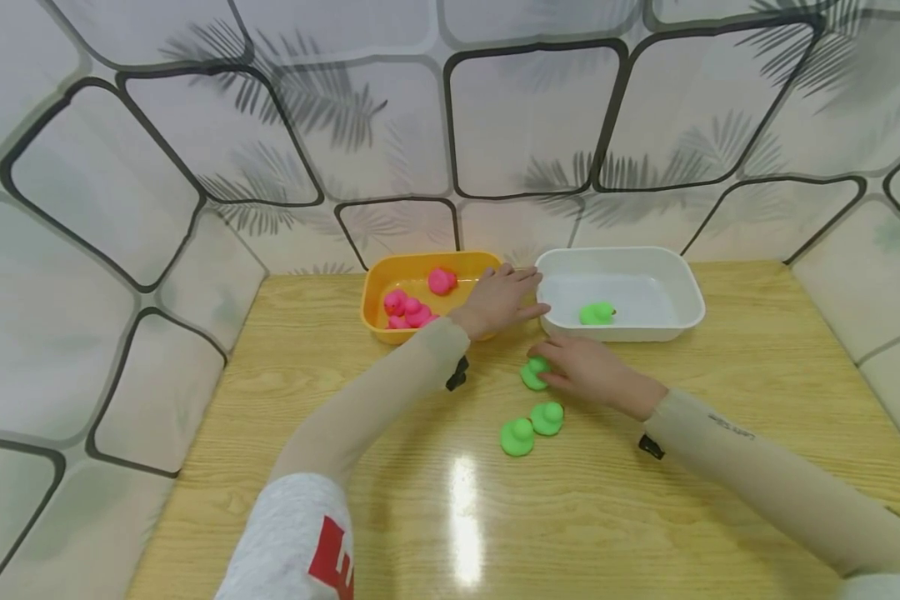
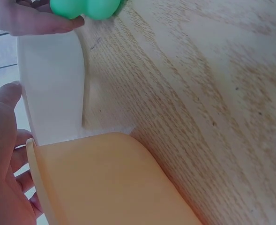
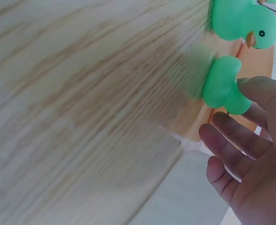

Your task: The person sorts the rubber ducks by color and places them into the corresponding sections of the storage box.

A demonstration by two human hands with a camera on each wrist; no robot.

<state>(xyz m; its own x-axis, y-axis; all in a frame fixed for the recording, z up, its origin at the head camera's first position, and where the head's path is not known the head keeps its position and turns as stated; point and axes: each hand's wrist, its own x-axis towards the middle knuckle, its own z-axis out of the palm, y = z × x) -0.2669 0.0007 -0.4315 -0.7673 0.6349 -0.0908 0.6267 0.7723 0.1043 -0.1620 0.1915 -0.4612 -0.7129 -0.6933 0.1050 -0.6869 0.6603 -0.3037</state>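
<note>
Three green rubber ducks (image 1: 517,438) are on the wooden surface (image 1: 607,508); the right hand (image 1: 596,373) pinches the farthest, just before the white tub (image 1: 630,332), which contains another. The left hand (image 1: 497,300) extends its fingers beside the orange tub (image 1: 368,304) of pink ducks (image 1: 442,282). The grey sleeve (image 1: 270,537) has white lettering on red (image 1: 326,548), partly visible; the beige sleeve's small print (image 1: 731,427) is unclear.

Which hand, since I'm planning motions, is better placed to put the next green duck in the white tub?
Probably the right hand: it pinches the loose green duck nearest the white tub. The left hand is farther away, by the orange tub.
</note>
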